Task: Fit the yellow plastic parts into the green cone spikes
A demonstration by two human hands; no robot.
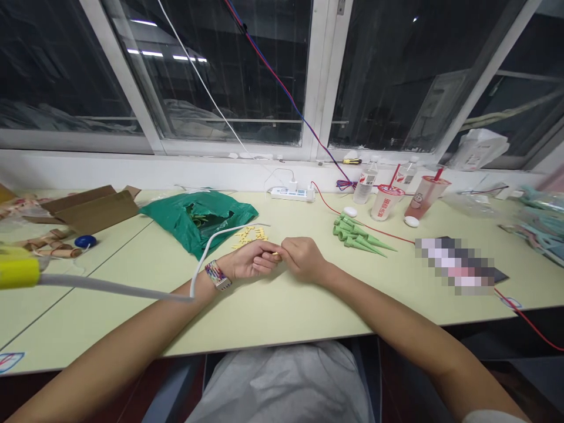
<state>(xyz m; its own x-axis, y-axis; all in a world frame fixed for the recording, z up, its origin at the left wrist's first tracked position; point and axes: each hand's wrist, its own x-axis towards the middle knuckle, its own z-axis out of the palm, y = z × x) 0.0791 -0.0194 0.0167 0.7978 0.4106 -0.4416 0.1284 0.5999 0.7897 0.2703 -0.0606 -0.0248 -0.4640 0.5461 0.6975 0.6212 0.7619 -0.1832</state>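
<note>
My left hand (253, 259) and my right hand (302, 257) meet at the middle of the pale green table (273, 311), fingers curled and pinched together on a small yellow piece (275, 253) between them. A beaded band sits on my left wrist. Just behind my hands lies a scatter of small yellow pieces (250, 235). A pile of green cones (356, 236) lies to the right of my right hand.
A green plastic bag (198, 215) lies open behind my left hand, a cardboard box (92, 207) further left. A power strip (293, 193), a bottle and two cups (408, 198) stand by the window. A red wire (524, 317) crosses the right side. A white cable (215, 238) arcs over my left arm.
</note>
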